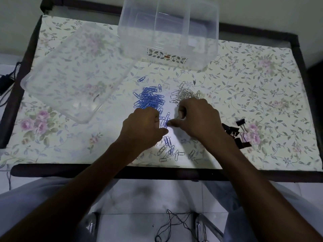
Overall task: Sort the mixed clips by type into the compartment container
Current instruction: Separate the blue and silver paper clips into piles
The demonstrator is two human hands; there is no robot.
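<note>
**Both hands among the clips, three piles on the table**

Nearest the table's front edge, at about 6 o'clock from the hands, lies a loose scatter of mixed clips (170, 151), silver and blue together, not yet separated.

Just beyond it, the left hand (144, 127) is knuckles-up on the flowered tablecloth (262, 95), fingers curled under; what, if anything, they hold cannot be told, since the palm hides it. The right hand (199, 117) sits close beside it at 3 o'clock, fingers also curled, its thumb reaching toward the left hand and touching a few blue clips lying between the two hands. Whether it actually pinches one cannot be told.

At 3 o'clock from the right hand, partly hidden by the wrist, is a small heap of black binder clips (236, 135).

Farther out, at 12 o'clock from the left hand, is a pile of blue paper clips (148, 100); its near edge runs under the knuckles. At 12 o'clock from the right hand, a pile of silver paper clips (185, 95) lies just beside the blue one, with a narrow bare strip between them.

At 10 o'clock lies a clear plastic lid (70, 75). At the far edge, at 12 o'clock, is the clear compartment container (167, 32), with an inner divider wall showing.
</note>
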